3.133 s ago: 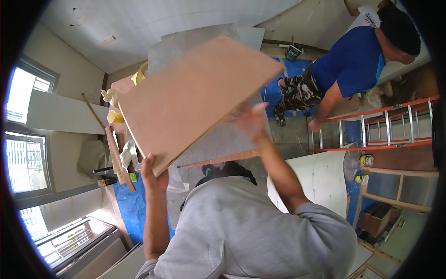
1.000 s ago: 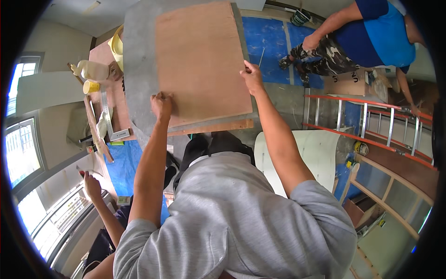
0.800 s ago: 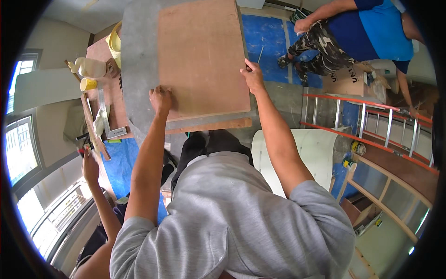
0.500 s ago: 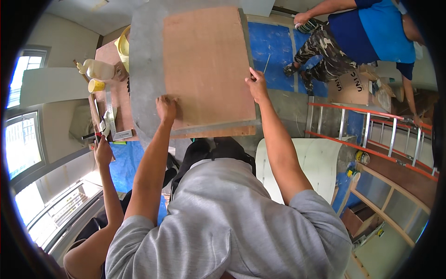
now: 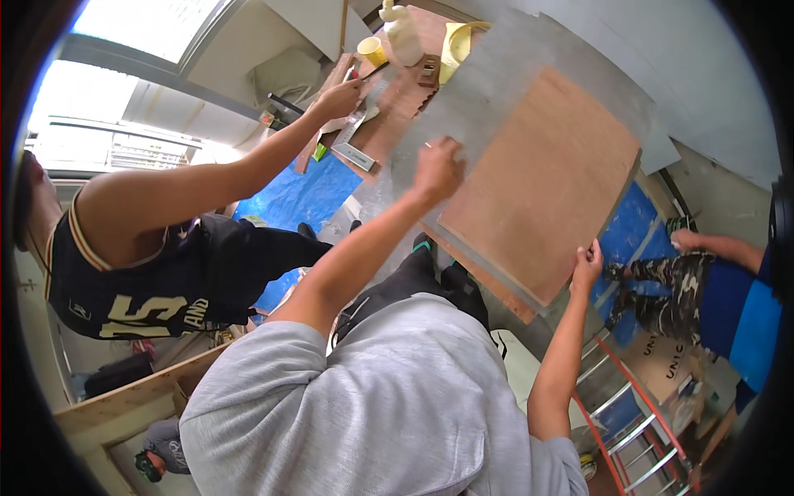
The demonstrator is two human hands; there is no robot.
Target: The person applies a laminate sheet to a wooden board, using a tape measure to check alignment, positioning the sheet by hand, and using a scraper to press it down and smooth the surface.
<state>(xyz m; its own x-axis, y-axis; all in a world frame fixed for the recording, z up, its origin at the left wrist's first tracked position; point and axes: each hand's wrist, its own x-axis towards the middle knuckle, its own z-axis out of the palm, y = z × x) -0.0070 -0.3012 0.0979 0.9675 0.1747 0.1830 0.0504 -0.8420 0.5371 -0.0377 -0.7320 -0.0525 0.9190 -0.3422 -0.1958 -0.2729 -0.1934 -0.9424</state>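
A rectangular reddish-brown plywood sheet (image 5: pixel 550 178) lies before me on a larger grey board (image 5: pixel 488 91). My right hand (image 5: pixel 585 266) is at the sheet's near right corner, its fingers closed on the edge. My left hand (image 5: pixel 440 172) is just off the sheet's left edge, over the grey board. Its fingers are curled in, slightly blurred. Something small and pale shows at the fingertips, too small to name. Another strip of wood (image 5: pixel 488 269) sticks out under the near edge.
At left a co-worker's hand (image 5: pixel 339 99) holds a dark slim tool above a wooden worktop with a metal square (image 5: pixel 353 155), a yellow cup (image 5: pixel 372 51) and a plastic bottle (image 5: pixel 403 37). Another person in camouflage trousers (image 5: pixel 666 285) stands right, near an orange ladder (image 5: pixel 633 413). Blue sheeting (image 5: pixel 302 190) covers floor.
My view has swung to the left. My left hand has come off the plywood sheet; my right has slid nearer along its right edge. The left co-worker's hand has moved out over the worktop.
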